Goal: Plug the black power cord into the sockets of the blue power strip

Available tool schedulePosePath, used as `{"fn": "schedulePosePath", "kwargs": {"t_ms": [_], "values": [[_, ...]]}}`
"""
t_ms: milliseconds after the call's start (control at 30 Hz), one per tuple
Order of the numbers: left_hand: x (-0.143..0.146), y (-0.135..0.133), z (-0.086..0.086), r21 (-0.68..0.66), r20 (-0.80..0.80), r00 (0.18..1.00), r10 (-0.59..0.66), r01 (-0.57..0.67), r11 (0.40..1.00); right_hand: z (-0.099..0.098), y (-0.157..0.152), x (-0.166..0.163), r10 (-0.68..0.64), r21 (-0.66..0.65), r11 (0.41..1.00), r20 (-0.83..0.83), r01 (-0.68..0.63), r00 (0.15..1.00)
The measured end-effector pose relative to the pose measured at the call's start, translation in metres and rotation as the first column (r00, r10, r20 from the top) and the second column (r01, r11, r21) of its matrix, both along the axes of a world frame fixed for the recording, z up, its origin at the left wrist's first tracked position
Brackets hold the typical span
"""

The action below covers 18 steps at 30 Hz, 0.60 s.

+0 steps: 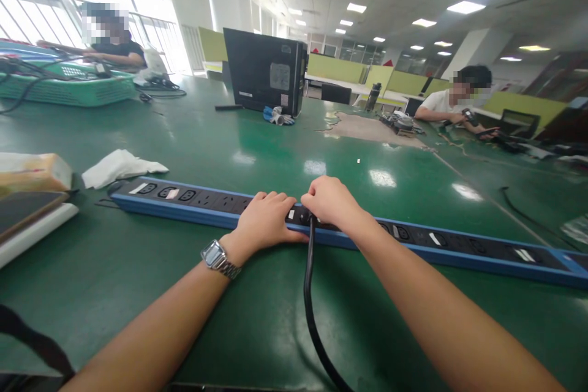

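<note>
A long blue power strip (pixel 214 218) with a black socket face lies across the green table in front of me. My left hand (pixel 267 218) is wrapped over its middle, fingers on the far side and thumb along the near edge. Just right of it, my right hand (pixel 331 199) is closed around a black plug (pixel 305 215) at the sockets. How far the plug sits in its socket is hidden by my fingers. From the plug a thick black cable (pixel 310 294) runs down toward me and off the near edge.
A black computer case (pixel 264 70) stands at the back, with gloves (pixel 278 115) before it. On the left are a green basket (pixel 78 87), crumpled white tissue (pixel 120 166) and a tissue pack (pixel 34 173). One person sits far left, another works at the right.
</note>
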<state>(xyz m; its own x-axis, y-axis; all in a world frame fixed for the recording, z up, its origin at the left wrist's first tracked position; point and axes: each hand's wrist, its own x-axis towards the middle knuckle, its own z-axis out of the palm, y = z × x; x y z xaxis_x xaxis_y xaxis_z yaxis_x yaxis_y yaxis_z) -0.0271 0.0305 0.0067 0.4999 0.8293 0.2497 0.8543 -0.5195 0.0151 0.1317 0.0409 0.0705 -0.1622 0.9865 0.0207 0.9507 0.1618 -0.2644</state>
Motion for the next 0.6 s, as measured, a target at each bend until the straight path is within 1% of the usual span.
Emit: {"fn": "schedulePosePath", "kwargs": {"t_ms": [67, 200, 300, 400, 500, 567, 600], "values": [[0.000, 0.000, -0.001, 0.003, 0.003, 1.000, -0.002, 0.002, 1.000, 0.000, 0.001, 0.000, 0.018, 0.010, 1.000, 0.040, -0.018, 0.999], [0.000, 0.000, -0.001, -0.014, 0.019, 1.000, 0.014, -0.014, 1.000, -0.003, 0.000, 0.000, 0.089, -0.035, 0.996, 0.057, -0.087, 0.994], [0.000, 0.000, -0.001, -0.028, 0.025, 1.000, 0.011, -0.010, 1.000, -0.006, -0.002, -0.006, 0.107, -0.001, 0.994, 0.078, -0.107, 0.991], [0.000, -0.001, -0.001, -0.022, 0.017, 1.000, 0.010, -0.010, 1.000, -0.003, -0.005, -0.007, 0.093, 0.041, 0.995, 0.068, -0.096, 0.993], [0.000, 0.000, -0.001, -0.009, 0.009, 1.000, 0.015, -0.015, 1.000, 0.008, -0.007, 0.012, 0.089, 0.126, 0.989, -0.068, -0.080, 0.994], [-0.001, 0.000, -0.002, -0.009, 0.010, 1.000, 0.008, -0.008, 1.000, 0.016, -0.011, 0.038, 0.083, 0.176, 0.983, -0.154, -0.056, 0.985], [-0.001, 0.001, -0.002, -0.011, 0.013, 1.000, 0.004, -0.004, 1.000, 0.018, -0.013, 0.053, 0.078, 0.178, 0.983, -0.174, -0.047, 0.982]]}}
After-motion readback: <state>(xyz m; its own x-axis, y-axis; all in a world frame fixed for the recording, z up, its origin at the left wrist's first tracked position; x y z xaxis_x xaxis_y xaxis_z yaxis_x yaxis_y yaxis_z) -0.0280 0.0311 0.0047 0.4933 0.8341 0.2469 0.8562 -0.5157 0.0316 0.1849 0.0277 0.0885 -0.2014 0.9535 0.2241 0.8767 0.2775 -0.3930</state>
